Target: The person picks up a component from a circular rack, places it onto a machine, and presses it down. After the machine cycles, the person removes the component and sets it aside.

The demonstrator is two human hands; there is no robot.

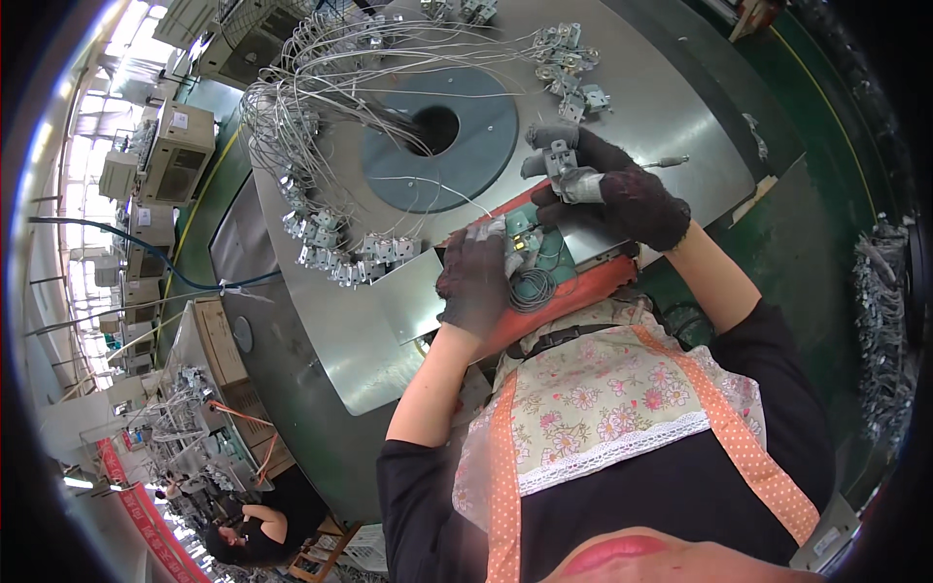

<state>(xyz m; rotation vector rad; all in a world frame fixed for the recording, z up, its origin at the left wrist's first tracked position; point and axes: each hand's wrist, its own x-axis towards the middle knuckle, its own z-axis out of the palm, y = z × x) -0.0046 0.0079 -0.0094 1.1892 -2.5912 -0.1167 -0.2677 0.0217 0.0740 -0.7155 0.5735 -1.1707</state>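
My right hand [634,194], in a dark glove with grey fingertips, is closed around a small metal bracket [560,157] with holes in it, raised over the table's near edge. Lower and to the left, my left hand [476,274], gloved the same way, has its fingers pressed together against a small metal part with a yellow piece [528,241]. That part sits on a green work fixture [552,255]; what the left fingers pinch is hidden. A coil of thin grey wire [533,290] lies just right of the left hand.
Many wired metal brackets [316,233] ring the steel table [360,335]. Their wires gather at a dark hole in the grey round plate [491,121]. A red padded edge [583,291] runs before me. Wired parts [880,321] hang at far right. Another person [255,534] sits lower left.
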